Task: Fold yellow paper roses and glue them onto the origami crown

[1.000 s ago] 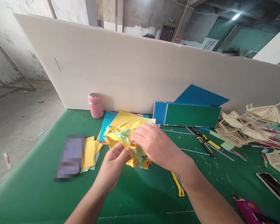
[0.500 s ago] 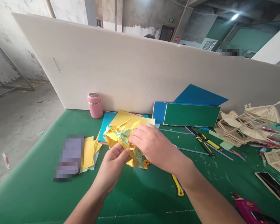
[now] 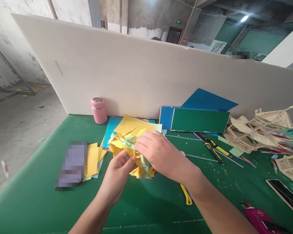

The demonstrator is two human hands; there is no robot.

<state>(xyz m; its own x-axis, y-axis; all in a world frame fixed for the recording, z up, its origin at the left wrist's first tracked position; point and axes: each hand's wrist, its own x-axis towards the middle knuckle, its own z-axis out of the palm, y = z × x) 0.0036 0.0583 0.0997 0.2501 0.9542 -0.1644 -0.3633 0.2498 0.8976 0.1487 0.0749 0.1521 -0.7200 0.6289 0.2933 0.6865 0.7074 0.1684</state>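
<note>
A folded paper piece (image 3: 127, 146) of yellow and pale green sheets is held above the green table (image 3: 39, 201). My left hand (image 3: 118, 174) grips it from below, fingers pinched on its lower edge. From the right, my right hand (image 3: 158, 152) covers its side with fingers curled onto the folds. Behind it lie loose yellow and blue sheets (image 3: 129, 125).
A pink flask (image 3: 99, 110) stands by the white partition (image 3: 136, 71). Yellow paper squares (image 3: 94, 159) lie at the left. Blue and green boards (image 3: 200, 118), black-and-yellow pliers (image 3: 213, 148), wooden stick models (image 3: 256, 131), a yellow tool (image 3: 187, 195) and a pink object (image 3: 261, 219) lie at the right.
Both hands have shifted the paper piece slightly and turned it a little; the grip is the same.
</note>
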